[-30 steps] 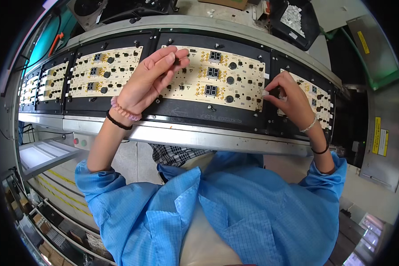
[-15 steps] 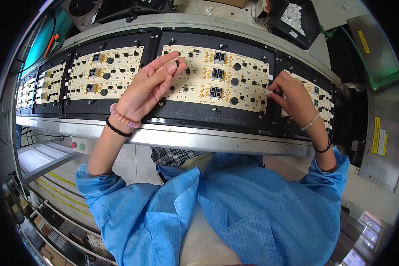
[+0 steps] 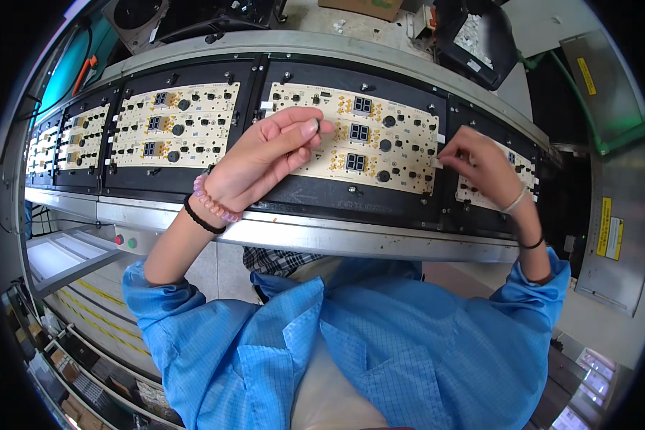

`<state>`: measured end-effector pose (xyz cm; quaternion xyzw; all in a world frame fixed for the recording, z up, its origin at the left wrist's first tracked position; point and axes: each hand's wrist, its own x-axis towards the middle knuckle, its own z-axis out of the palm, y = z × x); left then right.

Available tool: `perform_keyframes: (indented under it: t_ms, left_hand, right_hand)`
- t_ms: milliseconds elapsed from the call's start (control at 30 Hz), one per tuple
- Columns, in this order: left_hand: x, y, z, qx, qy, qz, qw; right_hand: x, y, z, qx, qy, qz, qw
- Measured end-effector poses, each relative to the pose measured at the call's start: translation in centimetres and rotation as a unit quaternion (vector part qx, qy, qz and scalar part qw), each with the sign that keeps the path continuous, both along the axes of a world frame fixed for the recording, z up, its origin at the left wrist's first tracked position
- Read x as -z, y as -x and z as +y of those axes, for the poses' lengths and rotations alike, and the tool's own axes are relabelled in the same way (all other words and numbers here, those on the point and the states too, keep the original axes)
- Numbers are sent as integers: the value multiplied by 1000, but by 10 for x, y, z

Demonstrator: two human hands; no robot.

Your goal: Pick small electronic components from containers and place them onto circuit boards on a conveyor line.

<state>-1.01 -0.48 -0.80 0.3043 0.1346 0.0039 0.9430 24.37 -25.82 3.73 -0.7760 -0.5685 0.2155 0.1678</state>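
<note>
My left hand [image 3: 276,154] is raised over the left part of the middle cream circuit board panel [image 3: 401,161]. Its thumb and index finger pinch a small dark piece [image 3: 316,125], too small to name; the other fingers curl in. My right hand [image 3: 484,165], slightly blurred, is at the panel's right edge. Its fingertips are pinched at a small white piece [image 3: 436,163], perhaps a connector. Another white piece [image 3: 441,139] sits just above it on that edge. The panel carries black two-digit displays [image 3: 356,163], round black parts [image 3: 384,175] and several small black buttons.
Black carrier trays [image 3: 315,193] line a metal-edged conveyor [image 3: 301,236], with more board panels at left [image 3: 201,136] and right [image 3: 473,193]. A black bin [image 3: 473,39] of white pieces stands at the far right. Red and green buttons [image 3: 125,241] are on the near left side.
My left hand has moved right, its index finger bending from nearly straight into a pinch. My right hand stays by the panel's right edge, its wrist slightly turned. The whole view has shifted a little.
</note>
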Motion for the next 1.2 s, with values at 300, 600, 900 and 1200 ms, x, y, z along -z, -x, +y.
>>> perform_keyframes:
  t_ms: [300, 600, 900, 1200]
  left_hand:
    - [3, 6, 4, 41, -5, -4, 999]
    - [-13, 15, 1, 65, -40, 26, 997]
    - [-11, 18, 7, 81, -53, 39, 994]
    - [-9, 26, 11, 78, -46, 42, 995]
  right_hand:
    - [25, -223, 41, 102, -70, -345, 930]
    - [85, -293, 117, 146, 18, -405, 902]
    - [113, -296, 124, 167, 23, -180, 969]
    - [95, -258, 132, 143, 49, -285, 947]
